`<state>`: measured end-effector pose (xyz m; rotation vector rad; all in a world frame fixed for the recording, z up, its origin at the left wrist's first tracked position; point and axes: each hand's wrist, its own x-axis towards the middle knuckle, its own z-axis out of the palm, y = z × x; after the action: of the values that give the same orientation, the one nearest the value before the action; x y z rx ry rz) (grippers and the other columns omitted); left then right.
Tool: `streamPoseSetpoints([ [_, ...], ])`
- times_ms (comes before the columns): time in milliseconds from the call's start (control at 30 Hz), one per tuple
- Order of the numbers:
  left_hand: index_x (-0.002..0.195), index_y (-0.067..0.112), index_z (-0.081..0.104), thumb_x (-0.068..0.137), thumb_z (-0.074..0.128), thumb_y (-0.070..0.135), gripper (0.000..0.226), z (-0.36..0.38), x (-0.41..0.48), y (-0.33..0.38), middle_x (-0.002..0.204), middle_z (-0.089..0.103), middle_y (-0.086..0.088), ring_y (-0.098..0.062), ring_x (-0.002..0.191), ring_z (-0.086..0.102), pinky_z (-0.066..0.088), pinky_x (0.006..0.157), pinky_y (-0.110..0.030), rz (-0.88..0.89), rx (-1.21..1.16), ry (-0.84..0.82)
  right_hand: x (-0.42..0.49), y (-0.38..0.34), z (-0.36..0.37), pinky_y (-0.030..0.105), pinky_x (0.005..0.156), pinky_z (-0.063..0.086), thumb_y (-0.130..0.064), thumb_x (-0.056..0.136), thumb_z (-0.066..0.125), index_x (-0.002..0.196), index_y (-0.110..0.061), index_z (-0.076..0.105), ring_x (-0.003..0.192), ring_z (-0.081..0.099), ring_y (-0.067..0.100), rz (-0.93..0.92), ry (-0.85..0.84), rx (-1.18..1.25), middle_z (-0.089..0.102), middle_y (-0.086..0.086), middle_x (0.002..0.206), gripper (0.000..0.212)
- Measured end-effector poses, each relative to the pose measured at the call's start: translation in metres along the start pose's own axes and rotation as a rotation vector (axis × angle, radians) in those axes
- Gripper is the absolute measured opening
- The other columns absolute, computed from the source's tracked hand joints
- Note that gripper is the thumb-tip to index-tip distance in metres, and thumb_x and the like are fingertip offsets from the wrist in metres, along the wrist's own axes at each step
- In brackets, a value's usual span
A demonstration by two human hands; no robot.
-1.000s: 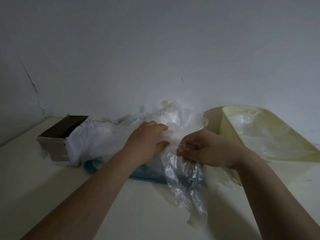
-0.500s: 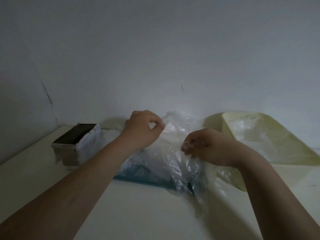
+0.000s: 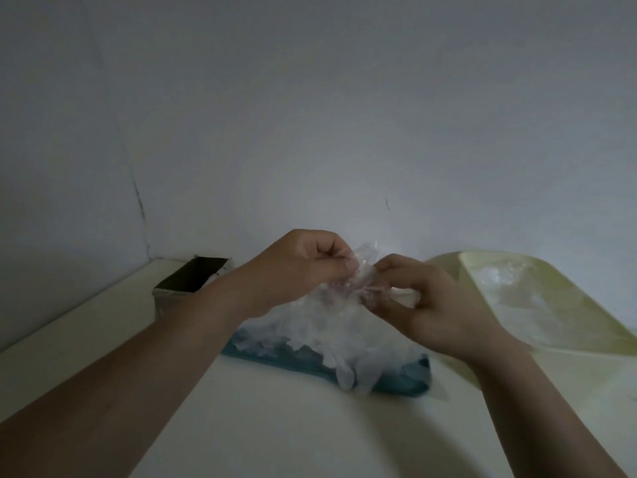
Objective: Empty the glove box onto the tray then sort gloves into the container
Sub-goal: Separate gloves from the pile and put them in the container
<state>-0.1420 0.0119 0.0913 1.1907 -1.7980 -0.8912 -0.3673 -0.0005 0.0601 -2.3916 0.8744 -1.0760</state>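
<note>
left hand (image 3: 303,270) pinching a clear glove (image 3: 362,270) | right hand (image 3: 437,305) pinching it too | both hovering over the glove pile (image 3: 331,332) on the blue tray (image 3: 396,377)

My left hand (image 3: 303,267) and right hand (image 3: 437,308) meet in front of me, fingers curled. Each seems to pinch the same crumpled clear glove (image 3: 365,262) between thumb and fingertips, though the light is dim. Both bare forearms reach in from the lower corners.
</note>
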Motion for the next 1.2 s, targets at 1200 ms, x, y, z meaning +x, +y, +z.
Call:
streamPoseSetpoints([
  [1200,0.083,0.008,0.075,0.097,0.069,0.019,0.019,-0.031,-0.001,-0.111,0.078,0.075,-0.009,-0.028,0.071,0.070,0.051,0.061,-0.027,-0.244,0.468,0.246,-0.035,0.032,0.002,0.031,0.063,0.043,-0.007,0.082,0.079,0.064,-0.013,0.075,0.054,0.057,0.016,0.600,0.372,0.305,0.061,-0.004,0.054,0.019],
])
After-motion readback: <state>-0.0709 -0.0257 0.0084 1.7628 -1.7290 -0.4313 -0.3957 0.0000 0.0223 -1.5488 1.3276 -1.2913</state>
